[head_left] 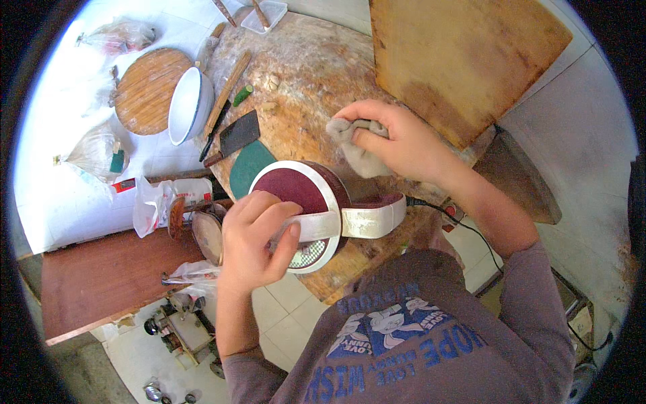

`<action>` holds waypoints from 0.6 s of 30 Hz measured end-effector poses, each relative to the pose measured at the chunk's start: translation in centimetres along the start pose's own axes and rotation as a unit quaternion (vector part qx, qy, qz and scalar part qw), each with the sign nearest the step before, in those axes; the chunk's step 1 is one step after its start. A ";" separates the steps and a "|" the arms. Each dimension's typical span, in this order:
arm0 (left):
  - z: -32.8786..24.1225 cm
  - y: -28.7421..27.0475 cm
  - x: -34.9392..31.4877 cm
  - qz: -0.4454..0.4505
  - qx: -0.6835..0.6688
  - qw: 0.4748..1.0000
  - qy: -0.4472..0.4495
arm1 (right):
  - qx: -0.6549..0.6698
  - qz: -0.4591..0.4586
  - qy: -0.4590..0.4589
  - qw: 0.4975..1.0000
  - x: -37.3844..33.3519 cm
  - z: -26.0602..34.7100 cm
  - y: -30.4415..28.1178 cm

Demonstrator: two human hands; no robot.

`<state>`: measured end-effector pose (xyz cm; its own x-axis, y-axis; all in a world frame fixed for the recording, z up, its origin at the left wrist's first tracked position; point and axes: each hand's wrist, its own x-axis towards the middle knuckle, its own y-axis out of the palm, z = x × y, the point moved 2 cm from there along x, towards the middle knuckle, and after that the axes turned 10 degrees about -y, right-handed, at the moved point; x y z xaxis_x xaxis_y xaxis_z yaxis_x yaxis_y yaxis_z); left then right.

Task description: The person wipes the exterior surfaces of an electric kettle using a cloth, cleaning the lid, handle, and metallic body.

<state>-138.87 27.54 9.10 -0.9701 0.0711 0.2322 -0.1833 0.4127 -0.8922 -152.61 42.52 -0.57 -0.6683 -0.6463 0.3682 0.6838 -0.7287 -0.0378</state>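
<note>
A round maroon and white electric appliance with white handles stands on a worn wooden board. It looks like an electric baking pan, though I cannot tell its exact kind. My left hand is closed around the front handle, thumb below and fingers above. In my right hand, a crumpled grey cloth is bunched between thumb and fingers, held just beyond the appliance. A black cord runs from the appliance's right side.
A cleaver, a cucumber piece and a garlic bulb lie on the board. At left are a white bowl, a round wooden board and plastic bags. A big cutting board leans at the far right.
</note>
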 end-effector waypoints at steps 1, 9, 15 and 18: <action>-0.3 0.3 -0.3 0.002 0.030 0.999 -0.020 | 0.022 0.015 -0.001 1.000 -0.2 0.3 0.6; -0.7 1.8 -0.8 -0.072 0.127 0.984 -0.100 | -0.036 0.112 -0.042 0.992 -0.6 2.0 3.0; -0.3 2.2 -0.8 -0.111 0.122 0.985 -0.053 | -0.061 0.122 -0.044 0.990 -2.1 2.3 2.9; -0.2 2.2 -0.9 -0.116 0.132 0.984 -0.039 | -0.048 0.066 0.006 0.997 -1.4 2.2 3.8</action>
<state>-138.36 28.54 6.97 -0.9043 -0.0713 0.4209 -0.4269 0.1585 -0.8903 -148.48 41.16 0.81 -0.5780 -0.7406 0.3428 0.7356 -0.6547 -0.1741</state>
